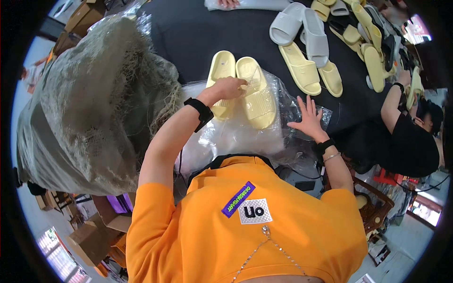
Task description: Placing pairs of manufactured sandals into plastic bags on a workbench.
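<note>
Two pale yellow slippers lie side by side before me, toes toward me: a left slipper [222,63] and a right slipper [258,113]. Clear film of a plastic bag [262,96] covers much of the right slipper. My left hand [227,88] reaches across the left slipper, its fingers closed on the film near the right one; the fingertips are partly hard to make out. To the right, my right hand [310,120] is spread open over loose clear plastic [292,137], holding nothing. Under the slippers lies a pile of clear bags [217,141].
A large grey-green woven sack [94,99] bulges at the left. On the black table [184,37], white slippers [315,37] and yellow slippers [302,70] lie beyond my right hand, with a heap farther right. A co-worker in black [413,141] handles a slipper at the right edge.
</note>
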`<state>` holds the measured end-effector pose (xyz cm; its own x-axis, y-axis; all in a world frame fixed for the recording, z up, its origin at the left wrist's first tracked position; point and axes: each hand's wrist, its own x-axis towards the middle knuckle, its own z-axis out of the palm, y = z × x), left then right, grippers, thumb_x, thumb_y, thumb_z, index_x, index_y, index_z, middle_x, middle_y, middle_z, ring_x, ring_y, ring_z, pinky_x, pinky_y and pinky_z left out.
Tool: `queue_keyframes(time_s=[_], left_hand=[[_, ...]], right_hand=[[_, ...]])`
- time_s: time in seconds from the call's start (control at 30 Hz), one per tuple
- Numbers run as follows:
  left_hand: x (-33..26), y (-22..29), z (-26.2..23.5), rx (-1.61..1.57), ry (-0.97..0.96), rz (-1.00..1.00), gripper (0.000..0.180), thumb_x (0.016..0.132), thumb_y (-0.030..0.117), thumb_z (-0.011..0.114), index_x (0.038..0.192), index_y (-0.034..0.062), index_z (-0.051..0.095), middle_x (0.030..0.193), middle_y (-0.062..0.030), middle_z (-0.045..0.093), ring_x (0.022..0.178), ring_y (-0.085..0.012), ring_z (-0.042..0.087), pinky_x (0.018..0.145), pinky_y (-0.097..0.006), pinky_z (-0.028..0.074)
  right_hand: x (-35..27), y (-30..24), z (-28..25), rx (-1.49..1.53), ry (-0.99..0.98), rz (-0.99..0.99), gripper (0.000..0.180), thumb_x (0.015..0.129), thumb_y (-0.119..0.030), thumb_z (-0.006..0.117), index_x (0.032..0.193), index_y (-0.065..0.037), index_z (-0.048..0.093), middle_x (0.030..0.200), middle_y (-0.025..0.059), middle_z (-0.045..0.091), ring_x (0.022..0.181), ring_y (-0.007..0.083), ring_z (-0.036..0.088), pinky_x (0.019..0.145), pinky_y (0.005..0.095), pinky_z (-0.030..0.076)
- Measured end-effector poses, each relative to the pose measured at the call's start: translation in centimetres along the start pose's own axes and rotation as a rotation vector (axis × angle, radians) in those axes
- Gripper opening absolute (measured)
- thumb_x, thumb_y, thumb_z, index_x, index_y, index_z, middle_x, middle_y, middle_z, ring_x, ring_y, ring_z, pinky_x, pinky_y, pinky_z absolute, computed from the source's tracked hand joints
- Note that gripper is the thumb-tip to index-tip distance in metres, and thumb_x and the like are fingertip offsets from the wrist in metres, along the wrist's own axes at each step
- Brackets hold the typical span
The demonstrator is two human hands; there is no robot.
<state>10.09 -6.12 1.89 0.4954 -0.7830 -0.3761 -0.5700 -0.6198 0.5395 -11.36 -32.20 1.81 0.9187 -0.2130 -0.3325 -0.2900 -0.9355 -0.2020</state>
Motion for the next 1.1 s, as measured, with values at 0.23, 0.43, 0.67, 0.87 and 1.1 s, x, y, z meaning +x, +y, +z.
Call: queue_keyframes(time_s=[0.23,0.43,0.67,0.87,1.1], left_hand=[[-0.6,1.2,0.7,-0.037,-0.185,0.091,0.049,0.070,0.038,0.064,0.114,0.0169,0.059,0.099,-0.0150,0.063,0.093,-0.0319,0.059,0.082,-0.038,0.045],[-1.3,2.6,2.4,0.166,-0.102,-0.019,0.033,0.070,0.036,0.060,0.092,0.0112,0.065,0.085,-0.0105,0.064,0.082,-0.0297,0.060,0.070,-0.039,0.047],[-3.1,-1.8,-2.3,-0.119,0.212,-0.179,0.042,0.073,0.037,0.062,0.102,0.0065,0.063,0.091,-0.0133,0.065,0.087,-0.0270,0.062,0.077,-0.036,0.046],[-10.2,-6.8,-11.4,-0.668,0.658,-0.278,0.047,0.077,0.038,0.066,0.103,-0.0008,0.059,0.089,-0.0114,0.063,0.078,-0.0151,0.060,0.067,-0.023,0.047],[-14.4,1.9,-15.4,-0.196,0.982,-0.125,0.044,0.077,0.036,0.065,0.101,-0.0011,0.061,0.084,-0.0132,0.065,0.075,-0.0193,0.063,0.069,-0.029,0.047]], right_hand=[[-1.2,6.2,1.7,0.419,0.132,0.640,0.090,0.076,-0.061,0.051,0.142,-0.021,0.005,0.147,0.0197,-0.001,0.134,0.0404,0.001,0.096,0.0686,0.006],[-3.7,9.8,4.8,1.088,0.311,0.825,0.067,0.081,-0.021,0.062,0.135,-0.008,0.026,0.112,0.0160,0.054,0.098,0.0251,0.054,0.082,0.0369,0.044],[-3.5,11.4,5.1,1.514,0.269,0.639,0.012,0.084,-0.023,0.061,0.086,-0.014,0.054,0.068,-0.0050,0.051,0.059,0.0067,0.051,0.051,0.0215,0.039],[-0.6,6.5,1.0,1.486,0.237,0.497,0.015,0.087,-0.026,0.057,0.094,-0.014,0.054,0.075,-0.0034,0.054,0.063,0.0068,0.051,0.052,0.0209,0.039],[4.3,0.3,1.0,1.284,0.197,0.322,0.020,0.088,-0.024,0.053,0.099,-0.007,0.053,0.074,0.0013,0.057,0.059,0.0076,0.050,0.047,0.0213,0.038]])
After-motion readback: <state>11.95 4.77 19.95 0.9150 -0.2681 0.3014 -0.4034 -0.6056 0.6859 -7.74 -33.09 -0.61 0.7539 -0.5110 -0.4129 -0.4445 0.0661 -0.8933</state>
